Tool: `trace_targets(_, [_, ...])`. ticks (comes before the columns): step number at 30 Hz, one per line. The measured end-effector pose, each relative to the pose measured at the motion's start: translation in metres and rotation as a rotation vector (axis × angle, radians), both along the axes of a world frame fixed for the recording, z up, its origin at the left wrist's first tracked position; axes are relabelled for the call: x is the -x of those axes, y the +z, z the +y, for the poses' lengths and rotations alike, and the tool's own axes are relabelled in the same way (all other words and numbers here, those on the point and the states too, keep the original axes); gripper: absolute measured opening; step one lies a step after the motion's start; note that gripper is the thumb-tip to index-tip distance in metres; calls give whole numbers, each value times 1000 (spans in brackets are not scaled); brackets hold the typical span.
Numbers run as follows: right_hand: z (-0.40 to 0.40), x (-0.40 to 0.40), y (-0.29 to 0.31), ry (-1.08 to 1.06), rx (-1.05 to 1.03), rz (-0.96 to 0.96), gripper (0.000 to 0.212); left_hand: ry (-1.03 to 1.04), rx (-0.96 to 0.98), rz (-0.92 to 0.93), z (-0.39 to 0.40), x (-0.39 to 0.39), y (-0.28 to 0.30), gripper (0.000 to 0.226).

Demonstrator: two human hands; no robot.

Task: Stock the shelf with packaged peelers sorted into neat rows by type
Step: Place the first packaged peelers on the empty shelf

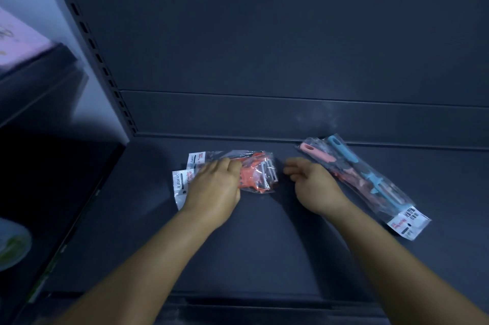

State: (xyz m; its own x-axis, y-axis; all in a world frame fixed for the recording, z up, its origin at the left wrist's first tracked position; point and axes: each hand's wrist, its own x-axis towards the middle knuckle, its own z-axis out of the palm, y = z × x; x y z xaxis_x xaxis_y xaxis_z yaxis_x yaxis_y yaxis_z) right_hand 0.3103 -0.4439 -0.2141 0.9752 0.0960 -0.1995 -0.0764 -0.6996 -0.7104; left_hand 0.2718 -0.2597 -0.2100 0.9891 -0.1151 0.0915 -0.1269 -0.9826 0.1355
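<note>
**Two piles of peelers on the dark shelf**

Head cam: left hand [215, 187] lies flat, fingers relaxed, pressing on the orange peeler packs [254, 172], which sit left of centre on the shelf [264, 245] near the back wall. Right hand [315, 186] hovers just beside them, fingers loosely curled, holding nothing. The straight-handle peeler packs [370, 182], pink and blue, lie diagonally just right of that hand.
</note>
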Motion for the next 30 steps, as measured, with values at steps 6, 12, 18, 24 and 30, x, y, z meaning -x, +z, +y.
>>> trace_targets(6, [1, 4, -1, 40, 56, -59, 46, -77, 86, -45, 17, 6, 8, 47])
trace_targets(12, [9, 6, 4, 31, 25, -123, 41, -134, 54, -52, 5, 14, 13, 51])
trace_targets(18, [13, 16, 5, 241, 118, -220, 57, -104, 10, 56, 7, 9, 3, 74])
trace_targets(24, [22, 18, 0, 356, 272, -223, 62, -120, -63, 129, 16, 5, -4, 61])
trace_targets(30, [43, 7, -2, 280, 301, -216, 59, -105, -82, 127, 25, -14, -8, 56])
